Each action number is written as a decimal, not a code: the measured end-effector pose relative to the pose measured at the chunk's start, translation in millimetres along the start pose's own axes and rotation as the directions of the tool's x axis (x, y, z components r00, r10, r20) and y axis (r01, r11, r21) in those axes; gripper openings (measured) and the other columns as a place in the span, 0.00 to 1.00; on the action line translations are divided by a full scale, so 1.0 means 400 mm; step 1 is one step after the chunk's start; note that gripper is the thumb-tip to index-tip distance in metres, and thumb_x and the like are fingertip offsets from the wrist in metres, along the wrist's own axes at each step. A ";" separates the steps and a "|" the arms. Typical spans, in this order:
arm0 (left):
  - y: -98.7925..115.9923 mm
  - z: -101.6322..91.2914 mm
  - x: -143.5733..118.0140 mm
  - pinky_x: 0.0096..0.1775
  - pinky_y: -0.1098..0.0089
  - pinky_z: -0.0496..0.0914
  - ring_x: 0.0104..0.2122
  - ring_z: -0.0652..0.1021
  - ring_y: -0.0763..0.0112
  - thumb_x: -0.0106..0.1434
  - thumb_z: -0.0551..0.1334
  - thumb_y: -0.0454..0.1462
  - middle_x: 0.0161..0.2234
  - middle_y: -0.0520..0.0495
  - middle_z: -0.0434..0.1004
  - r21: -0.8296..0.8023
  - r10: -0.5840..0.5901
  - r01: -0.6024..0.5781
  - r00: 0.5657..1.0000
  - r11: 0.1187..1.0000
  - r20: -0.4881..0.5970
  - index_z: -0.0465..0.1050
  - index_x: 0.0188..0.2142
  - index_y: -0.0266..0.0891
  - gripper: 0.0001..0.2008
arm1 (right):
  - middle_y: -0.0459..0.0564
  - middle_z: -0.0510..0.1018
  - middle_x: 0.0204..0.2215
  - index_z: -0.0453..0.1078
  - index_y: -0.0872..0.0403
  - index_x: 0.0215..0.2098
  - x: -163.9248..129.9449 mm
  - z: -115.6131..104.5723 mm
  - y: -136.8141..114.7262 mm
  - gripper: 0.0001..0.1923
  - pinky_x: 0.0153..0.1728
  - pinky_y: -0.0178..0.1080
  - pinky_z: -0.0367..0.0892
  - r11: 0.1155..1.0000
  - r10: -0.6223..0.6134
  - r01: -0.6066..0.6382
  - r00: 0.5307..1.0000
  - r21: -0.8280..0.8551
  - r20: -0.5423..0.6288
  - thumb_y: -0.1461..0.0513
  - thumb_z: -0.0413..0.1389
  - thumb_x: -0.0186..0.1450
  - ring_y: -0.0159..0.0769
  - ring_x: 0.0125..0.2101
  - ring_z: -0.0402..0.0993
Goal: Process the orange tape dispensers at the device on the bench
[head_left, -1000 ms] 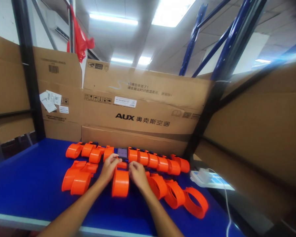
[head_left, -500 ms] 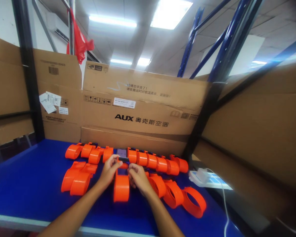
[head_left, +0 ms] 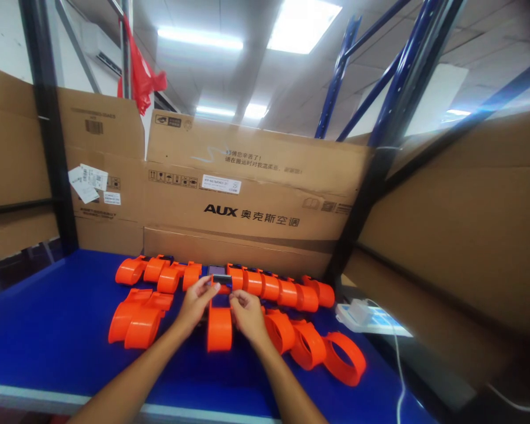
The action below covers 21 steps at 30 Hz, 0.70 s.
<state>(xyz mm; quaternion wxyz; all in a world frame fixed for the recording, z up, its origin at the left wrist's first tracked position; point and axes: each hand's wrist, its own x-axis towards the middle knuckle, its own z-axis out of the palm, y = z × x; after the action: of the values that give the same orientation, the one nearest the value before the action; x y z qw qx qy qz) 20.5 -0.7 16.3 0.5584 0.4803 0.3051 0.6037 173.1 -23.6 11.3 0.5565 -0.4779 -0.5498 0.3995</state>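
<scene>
**Both hands on a small dark module above an orange band**

On the blue table [head_left: 48, 330], the left hand [head_left: 196, 303] and right hand [head_left: 246, 312] pinch a small dark module [head_left: 221, 278] between fingertips, above the orange band [head_left: 219, 328]. The band looks light, stiff and smooth; it is probably best gripped by its edges. More orange bands [head_left: 309, 347] lie to the right.

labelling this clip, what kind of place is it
Probably a warehouse or packing workstation: blue steel racking, big cardboard cartons walling a blue bench, and rows of identical orange bands.
</scene>
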 end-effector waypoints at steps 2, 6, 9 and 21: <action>0.002 0.002 -0.002 0.48 0.62 0.68 0.40 0.79 0.59 0.50 0.73 0.46 0.37 0.44 0.81 0.003 0.010 -0.010 1.000 1.000 -0.002 0.75 0.47 0.37 0.27 | 0.39 0.64 0.12 0.67 0.51 0.24 -0.002 0.001 -0.002 0.11 0.12 0.31 0.52 1.000 -0.017 0.017 1.000 -0.016 0.000 0.53 0.55 0.58 0.28 0.11 0.58; 0.007 0.002 -0.002 0.47 0.63 0.69 0.40 0.79 0.59 0.51 0.72 0.45 0.36 0.43 0.81 -0.003 0.028 -0.028 0.999 1.000 0.031 0.75 0.45 0.36 0.24 | 0.39 0.65 0.12 0.69 0.52 0.26 -0.012 0.001 -0.008 0.13 0.12 0.31 0.51 0.997 -0.047 0.048 0.999 -0.055 0.012 0.52 0.55 0.59 0.27 0.10 0.57; 0.008 -0.001 0.003 0.46 0.63 0.69 0.39 0.79 0.59 0.51 0.72 0.44 0.36 0.44 0.81 -0.007 0.042 -0.041 0.998 0.999 0.047 0.76 0.43 0.36 0.22 | 0.39 0.65 0.12 0.69 0.53 0.26 -0.017 0.003 -0.012 0.13 0.12 0.30 0.51 0.995 -0.065 0.067 0.998 -0.072 0.019 0.53 0.55 0.59 0.26 0.11 0.57; 0.003 -0.005 0.003 0.49 0.62 0.68 0.43 0.79 0.57 0.50 0.73 0.41 0.41 0.42 0.82 -0.023 0.051 -0.050 0.998 0.998 0.040 0.76 0.47 0.36 0.25 | 0.40 0.62 0.12 0.63 0.53 0.18 -0.013 0.001 -0.002 0.16 0.16 0.30 0.52 0.962 -0.179 0.177 0.984 -0.207 0.011 0.56 0.51 0.61 0.27 0.14 0.58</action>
<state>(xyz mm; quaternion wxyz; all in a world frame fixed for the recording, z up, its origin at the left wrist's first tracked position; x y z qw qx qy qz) 18.3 0.7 16.9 0.5543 0.4937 0.2749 0.6111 172.3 -28.8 10.7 0.5396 -0.4835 -0.6269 0.2865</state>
